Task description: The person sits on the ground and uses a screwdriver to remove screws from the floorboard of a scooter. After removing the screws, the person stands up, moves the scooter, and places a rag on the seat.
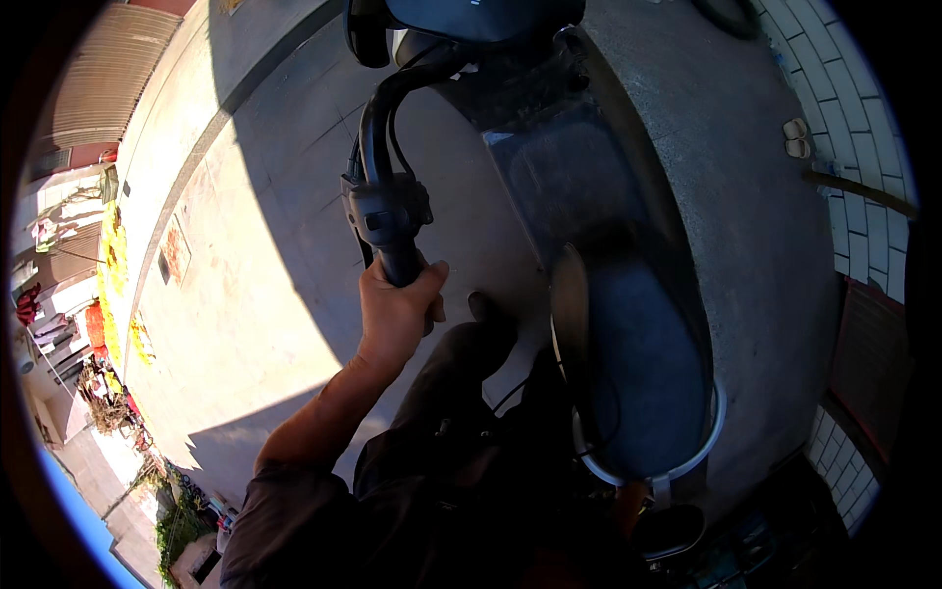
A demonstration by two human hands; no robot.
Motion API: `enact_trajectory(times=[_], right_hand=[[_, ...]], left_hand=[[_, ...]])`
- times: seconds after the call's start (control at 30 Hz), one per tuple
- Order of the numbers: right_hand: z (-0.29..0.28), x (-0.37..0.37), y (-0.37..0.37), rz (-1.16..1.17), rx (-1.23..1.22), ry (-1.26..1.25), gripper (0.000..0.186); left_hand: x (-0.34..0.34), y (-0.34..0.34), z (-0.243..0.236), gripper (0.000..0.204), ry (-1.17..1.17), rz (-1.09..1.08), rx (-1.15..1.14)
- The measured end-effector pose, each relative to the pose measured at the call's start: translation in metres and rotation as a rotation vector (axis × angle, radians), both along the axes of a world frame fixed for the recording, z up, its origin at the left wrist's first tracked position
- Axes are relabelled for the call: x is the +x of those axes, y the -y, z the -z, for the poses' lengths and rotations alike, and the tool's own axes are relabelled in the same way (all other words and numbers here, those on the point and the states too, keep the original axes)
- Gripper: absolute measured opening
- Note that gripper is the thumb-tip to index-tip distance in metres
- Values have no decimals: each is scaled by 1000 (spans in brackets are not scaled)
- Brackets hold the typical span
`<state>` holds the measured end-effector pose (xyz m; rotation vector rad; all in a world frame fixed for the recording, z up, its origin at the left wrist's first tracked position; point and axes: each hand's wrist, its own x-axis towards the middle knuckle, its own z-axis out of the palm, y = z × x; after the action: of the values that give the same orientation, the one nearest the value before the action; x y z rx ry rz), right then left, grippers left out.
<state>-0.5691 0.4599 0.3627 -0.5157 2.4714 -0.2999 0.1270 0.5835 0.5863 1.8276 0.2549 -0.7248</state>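
Note:
A scooter stands beside me on my right. My left hand [397,306] is closed around the black rubber handlebar grip [399,263], below the switch housing [385,211]. Far behind it, at the rear of the dark seat [638,363], a small part of my right hand [631,501] shows next to the pale metal grab rail [719,422]. Shadow and the rail hide its fingers, so its hold cannot be made out. The flat footboard [569,172] lies between the seat and the front of the scooter. A mirror [367,34] sticks out at the top.
My shoe [479,306] is on the paved ground left of the scooter. A white tiled wall [854,98] runs along the right, with a pair of slippers [796,137] by it. Plants and hanging cloths [98,329] line the far left. Part of a tyre [728,15] shows at the top right.

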Motion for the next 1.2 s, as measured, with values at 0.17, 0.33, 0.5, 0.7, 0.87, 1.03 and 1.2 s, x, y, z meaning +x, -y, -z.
enact_trajectory(times=[0.17,0.33,0.5,0.7,0.87,1.03,1.2], right_hand=[[-7,60,-1,-140,21,-32,50],[-19,126,-7,-314,49,-85,49],[-33,196,-20,-491,68,-144,48],[-55,287,-26,-711,90,-224,46],[-66,374,-24,-911,112,-283,45],[-78,470,-37,-1088,128,-338,44],[-93,567,-54,-1249,132,-376,43]], left_hand=[[57,-39,-1,16,21,31,-67],[106,-80,5,15,43,-50,-97],[159,-124,4,14,54,-107,-104],[225,-186,0,16,47,-181,-77],[278,-230,-2,18,47,-271,-110],[338,-285,-14,19,4,-309,-170],[398,-341,-28,22,-16,-380,-151]])
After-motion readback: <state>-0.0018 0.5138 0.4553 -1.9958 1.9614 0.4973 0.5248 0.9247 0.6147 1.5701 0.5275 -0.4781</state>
